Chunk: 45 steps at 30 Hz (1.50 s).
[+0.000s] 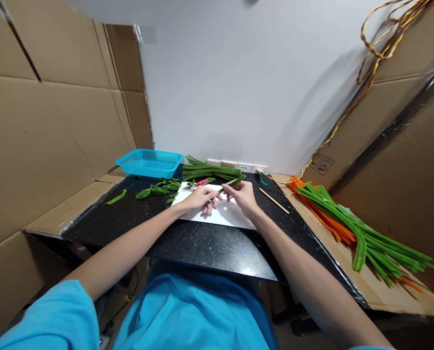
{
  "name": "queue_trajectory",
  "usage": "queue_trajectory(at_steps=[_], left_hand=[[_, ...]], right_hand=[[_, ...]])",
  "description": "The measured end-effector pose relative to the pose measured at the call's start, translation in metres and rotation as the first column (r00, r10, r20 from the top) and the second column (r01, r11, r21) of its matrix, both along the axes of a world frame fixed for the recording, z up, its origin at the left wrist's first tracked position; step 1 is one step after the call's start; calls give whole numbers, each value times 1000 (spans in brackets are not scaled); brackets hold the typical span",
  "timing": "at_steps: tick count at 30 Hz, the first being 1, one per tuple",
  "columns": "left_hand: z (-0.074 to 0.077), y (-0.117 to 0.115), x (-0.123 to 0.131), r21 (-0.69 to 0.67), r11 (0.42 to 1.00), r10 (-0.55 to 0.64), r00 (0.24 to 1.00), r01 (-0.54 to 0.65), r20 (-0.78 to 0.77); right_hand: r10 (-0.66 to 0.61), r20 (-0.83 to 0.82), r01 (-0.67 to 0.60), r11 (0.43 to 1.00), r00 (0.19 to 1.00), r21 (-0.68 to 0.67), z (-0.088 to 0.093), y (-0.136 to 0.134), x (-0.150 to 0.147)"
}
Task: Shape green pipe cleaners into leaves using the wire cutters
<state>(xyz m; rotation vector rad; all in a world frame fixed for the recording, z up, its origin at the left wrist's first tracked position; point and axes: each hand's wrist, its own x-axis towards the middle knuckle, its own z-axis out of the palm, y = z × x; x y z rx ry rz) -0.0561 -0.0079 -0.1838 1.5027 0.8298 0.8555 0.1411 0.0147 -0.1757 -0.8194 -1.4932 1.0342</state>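
Observation:
My left hand (199, 199) and my right hand (243, 196) meet over a white sheet (227, 215) on the black table (202, 243). Both hands are closed on one green stick wrapped in pipe cleaner (233, 183), which slants up to the right between them. The left hand pinches its lower end; the right hand's fingers curl round its middle. Red-handled scissors (201, 183) lie just beyond the left hand.
Green pipe-cleaner leaves (162, 188) lie left of the sheet, beside a blue basket (149, 162). A bundle of green pipe cleaners (209, 171) lies at the back. A bare wooden stick (274, 201) lies to the right. Green and orange pipe cleaners (351, 228) cover cardboard.

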Motion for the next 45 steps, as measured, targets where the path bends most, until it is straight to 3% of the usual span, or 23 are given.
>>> queue_trajectory(at_steps=[9,17,21,31,38,45], left_hand=[[7,-5,-3,-92,993,-79,997,77,-19],[6,-9,2,-39,999,-10,999,11,35],[7,-10,2,-30,999,-18,1000,18,12],[10,-11,5,-21,999,-25,1000,26,12],[15,-12,7,-47,999,-22,999,24,34],[19,-13,4,-175,983,-43,991,65,128]], right_hand=[[53,87,-60,996,995,73,1,2,6],[139,176,-148,988,975,36,0,0,6],[107,211,-118,992,972,38,-4,-1,3],[-32,17,31,999,999,44,0,26,31],[19,-52,-18,1000,998,24,3,28,42],[104,-67,-105,994,992,-13,7,26,47]])
